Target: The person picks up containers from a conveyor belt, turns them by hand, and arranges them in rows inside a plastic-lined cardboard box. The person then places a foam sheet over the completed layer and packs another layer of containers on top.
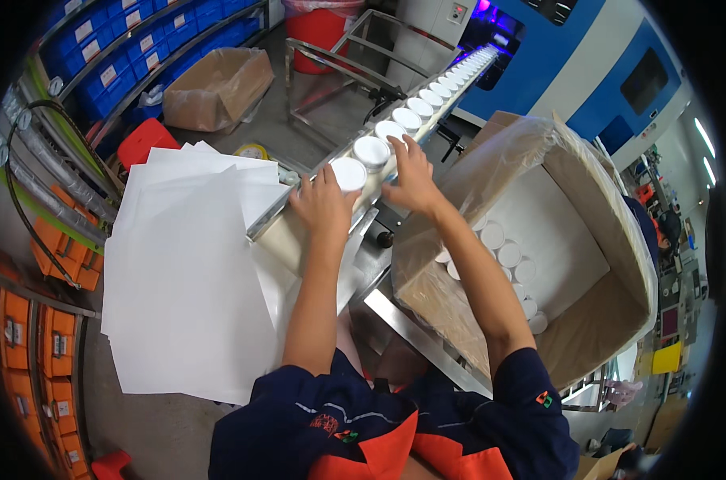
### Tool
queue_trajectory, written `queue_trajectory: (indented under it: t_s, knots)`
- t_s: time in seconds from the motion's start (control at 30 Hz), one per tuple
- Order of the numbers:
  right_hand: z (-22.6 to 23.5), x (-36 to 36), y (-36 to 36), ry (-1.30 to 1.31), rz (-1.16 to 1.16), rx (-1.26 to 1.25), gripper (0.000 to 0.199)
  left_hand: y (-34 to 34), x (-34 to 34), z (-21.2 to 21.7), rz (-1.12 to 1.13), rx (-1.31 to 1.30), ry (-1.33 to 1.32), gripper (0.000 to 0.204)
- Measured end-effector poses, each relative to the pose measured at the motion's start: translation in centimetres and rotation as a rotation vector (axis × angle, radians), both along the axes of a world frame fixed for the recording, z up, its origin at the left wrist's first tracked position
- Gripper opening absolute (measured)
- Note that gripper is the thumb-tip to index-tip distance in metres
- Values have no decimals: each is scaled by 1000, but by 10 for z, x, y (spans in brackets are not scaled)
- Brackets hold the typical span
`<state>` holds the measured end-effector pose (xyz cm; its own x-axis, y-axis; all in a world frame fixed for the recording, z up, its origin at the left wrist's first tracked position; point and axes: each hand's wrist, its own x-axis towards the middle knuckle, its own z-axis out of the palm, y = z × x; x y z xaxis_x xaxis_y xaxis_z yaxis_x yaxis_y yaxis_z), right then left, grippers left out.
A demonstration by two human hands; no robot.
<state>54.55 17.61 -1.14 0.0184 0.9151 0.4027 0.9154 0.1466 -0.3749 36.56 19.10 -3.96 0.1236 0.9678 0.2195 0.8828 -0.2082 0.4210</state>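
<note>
A row of white round jars [417,108] runs along a narrow conveyor [299,212] from a blue machine toward me. My left hand [321,204] wraps around the nearest white jar [349,173] at the conveyor's end. Just beyond it, my right hand [411,172] presses against the side of two jars [372,150], fingers spread over them. A large cardboard box [619,240] lined with clear plastic sits to my right, with several white jars [507,256] standing on its bottom.
A stack of large white paper sheets [187,272] lies at my left. Behind it stand a smaller lined cardboard box [219,88], a red bin [319,24] and blue shelf bins [131,56]. Orange bins [51,336] line the left wall. A metal frame [427,344] edges the big box.
</note>
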Motion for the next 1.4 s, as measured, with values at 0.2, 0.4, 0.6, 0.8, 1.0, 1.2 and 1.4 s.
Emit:
queue_trajectory:
  t_s: [0.2,0.4,0.6,0.8,1.0,1.2,1.4]
  knots:
    - [-14,27,65,-291,-110,-322,123,-31,-31,12,46,74,-261,81]
    - [-6,-13,64,-311,36,-331,103,-25,-63,3,-259,-181,-1573,64]
    - [-11,-13,72,-301,183,-321,98,-50,-48,10,-414,-516,-1919,58]
    - [-12,-4,39,-118,225,-125,89,-75,-40,20,-489,-717,-1930,61]
    - [39,-5,-135,-150,-24,347,82,-97,-46,21,-509,-579,-1828,78]
    - [-16,116,-257,-138,-676,413,88,-116,-14,19,-704,-667,-1734,89]
    - [-151,288,-360,-16,-1351,159,98,-163,58,-33,-676,-855,-1359,95]
